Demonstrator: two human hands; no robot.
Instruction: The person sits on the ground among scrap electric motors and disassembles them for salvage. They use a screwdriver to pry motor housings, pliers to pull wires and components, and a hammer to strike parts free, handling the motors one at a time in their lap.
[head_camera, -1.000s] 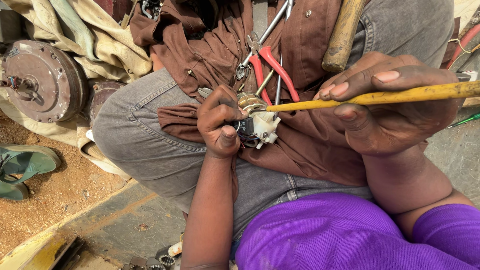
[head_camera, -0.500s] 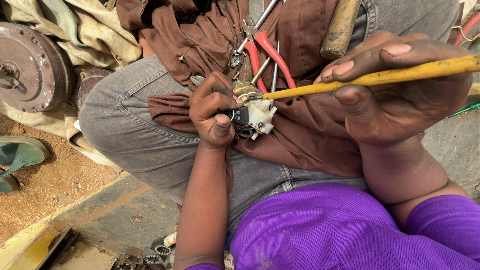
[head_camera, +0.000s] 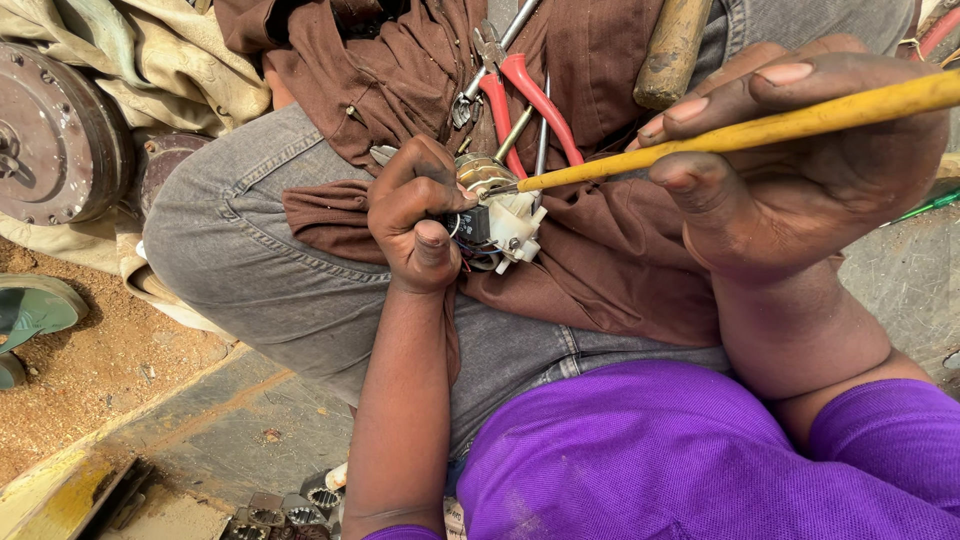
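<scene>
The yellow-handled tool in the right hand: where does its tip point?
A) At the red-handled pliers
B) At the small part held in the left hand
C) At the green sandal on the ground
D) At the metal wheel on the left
B: the right hand holds the yellow-handled tool, and its tip meets the small white and brass part gripped by the left hand.
</scene>
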